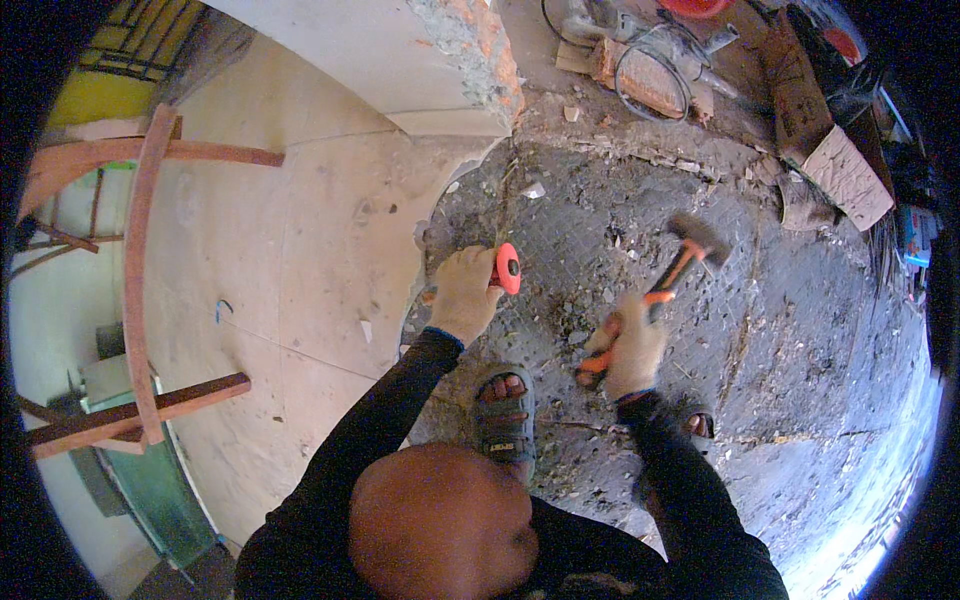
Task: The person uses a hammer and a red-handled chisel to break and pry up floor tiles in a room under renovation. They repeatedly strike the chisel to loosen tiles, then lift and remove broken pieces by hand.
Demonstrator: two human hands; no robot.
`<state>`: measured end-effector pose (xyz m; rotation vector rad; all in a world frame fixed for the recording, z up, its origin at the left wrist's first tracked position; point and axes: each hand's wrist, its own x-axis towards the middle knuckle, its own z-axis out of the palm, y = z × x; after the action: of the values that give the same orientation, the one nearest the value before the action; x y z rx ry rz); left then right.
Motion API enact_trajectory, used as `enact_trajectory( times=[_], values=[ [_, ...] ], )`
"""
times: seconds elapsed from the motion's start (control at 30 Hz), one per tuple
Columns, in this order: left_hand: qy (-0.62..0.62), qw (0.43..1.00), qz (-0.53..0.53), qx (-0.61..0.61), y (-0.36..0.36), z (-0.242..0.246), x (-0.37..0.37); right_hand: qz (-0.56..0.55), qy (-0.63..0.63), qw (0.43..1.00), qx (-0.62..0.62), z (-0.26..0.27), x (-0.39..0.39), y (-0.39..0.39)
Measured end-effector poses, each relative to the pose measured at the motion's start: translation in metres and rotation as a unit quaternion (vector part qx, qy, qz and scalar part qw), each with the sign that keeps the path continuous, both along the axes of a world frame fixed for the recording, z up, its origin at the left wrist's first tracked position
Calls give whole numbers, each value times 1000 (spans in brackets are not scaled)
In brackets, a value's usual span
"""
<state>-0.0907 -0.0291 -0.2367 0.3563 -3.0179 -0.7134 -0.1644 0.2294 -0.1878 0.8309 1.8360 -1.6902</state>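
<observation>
My left hand (466, 291), in a pale knit work glove, grips a chisel (509, 268) by its handle. The chisel's round red hand guard faces up, with a dark striking end in its middle; its blade is hidden below. This hand is close to the ragged edge of the light floor tiles (322, 247). To the right, my gloved right hand (636, 349) is closed around the orange and black handle of a hammer (679, 270). The hammer head, blurred, is raised off to the right of the chisel. Beneath both tools lies rough, grey exposed floor (720, 322) strewn with chips.
A broken wall end (480, 67) with bare brick juts in at the top. Bricks (637, 79), a looped cable (651, 82) and cardboard (847, 176) lie at upper right. Reddish wooden beams (142, 270) stand on the left. A sandalled foot (506, 409) is just below the hands.
</observation>
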Motion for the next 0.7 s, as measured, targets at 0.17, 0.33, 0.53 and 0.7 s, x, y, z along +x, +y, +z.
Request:
enact_trajectory(
  times=[0.17,0.33,0.53,0.7],
  values=[
    [3,999,9,45,1,4,3,290,-33,956,-20,-18,75,-8],
    [-9,996,-39,74,-13,9,8,365,11,930,41,-14,34,14],
    [33,990,-58,124,-30,12,16,125,-7,991,-55,29,-12,10],
    [-9,988,-57,142,-32,9,12,255,68,965,-12,21,58,-25]
  ],
)
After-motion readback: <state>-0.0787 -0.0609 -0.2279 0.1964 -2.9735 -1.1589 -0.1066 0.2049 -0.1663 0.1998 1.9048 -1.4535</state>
